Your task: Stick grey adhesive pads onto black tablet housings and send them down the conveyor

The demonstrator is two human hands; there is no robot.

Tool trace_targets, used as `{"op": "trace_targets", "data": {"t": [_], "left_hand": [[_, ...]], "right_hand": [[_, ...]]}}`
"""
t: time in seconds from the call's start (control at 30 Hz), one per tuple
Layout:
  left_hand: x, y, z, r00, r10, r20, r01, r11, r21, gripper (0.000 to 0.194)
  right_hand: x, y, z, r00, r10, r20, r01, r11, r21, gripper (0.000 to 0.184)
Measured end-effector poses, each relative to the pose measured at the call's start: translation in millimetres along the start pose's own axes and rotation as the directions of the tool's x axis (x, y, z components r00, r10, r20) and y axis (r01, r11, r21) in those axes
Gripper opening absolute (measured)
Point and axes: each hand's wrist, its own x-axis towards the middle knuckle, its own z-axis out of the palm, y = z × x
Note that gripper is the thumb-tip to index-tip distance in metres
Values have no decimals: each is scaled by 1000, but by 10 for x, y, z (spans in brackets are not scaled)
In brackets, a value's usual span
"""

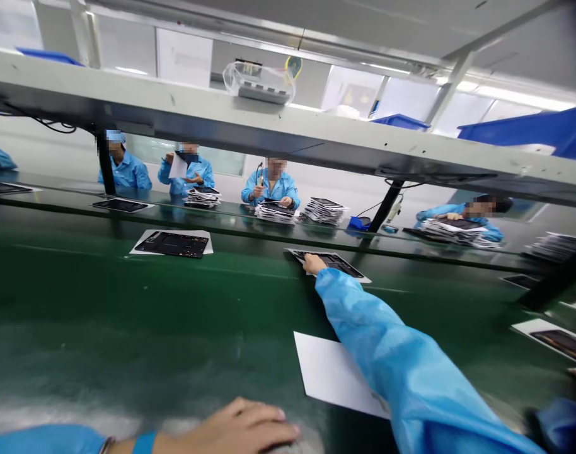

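1. A right hand (315,263) reaches far across a green work surface (174,321) to a dark panel (341,262) on white backing, apparently to handle it; any lift would call for a firm hold on its edge.

2. The panel lies flat at the surface's far side, its left end at the right fingers, which look curled; whether they pinch panel or backing, one cannot tell.

3. The left hand (236,429) rests palm down at the near side, fingers loosely extended, well apart from the panel. A blank white sheet (333,372) lies to its right, beside the outstretched blue sleeve (387,340).
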Motion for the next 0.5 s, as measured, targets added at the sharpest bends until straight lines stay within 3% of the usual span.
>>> {"op": "trace_targets", "data": {"t": [0.1,0.2,0.27,0.3,0.33,0.37,0.4,0.47,0.5], "left_hand": [[-6,-66,-362,980,-134,-145,153,980,129,43],[58,-170,-690,937,-188,-294,305,850,430,51],[102,-183,-785,938,-176,-297,325,740,589,53],[109,-156,-791,945,-170,-280,316,700,640,48],[101,-104,-773,955,-158,-252,291,679,675,39],[76,-28,-739,966,-134,-221,252,675,694,29],[37,67,-694,977,-99,-190,206,685,699,22],[-79,300,-593,988,-12,-155,114,737,667,15],[-146,427,-546,988,22,-155,82,770,633,13]], "right_hand": [[-376,-200,-135,983,-171,-70,175,983,60,29],[-1023,-419,-232,906,-400,-139,417,901,120,12],[-1563,-562,-266,820,-548,-164,570,807,156,15],[-1839,-623,-276,759,-626,-180,651,739,173,16],[-2102,-669,-283,652,-717,-247,758,623,193,17],[-2342,-698,-289,573,-766,-292,820,532,213,18],[-2550,-705,-298,540,-787,-299,840,483,246,19],[-2842,-654,-326,559,-778,-286,813,449,369,16],[-2928,-598,-346,601,-743,-293,775,453,441,17]]}}
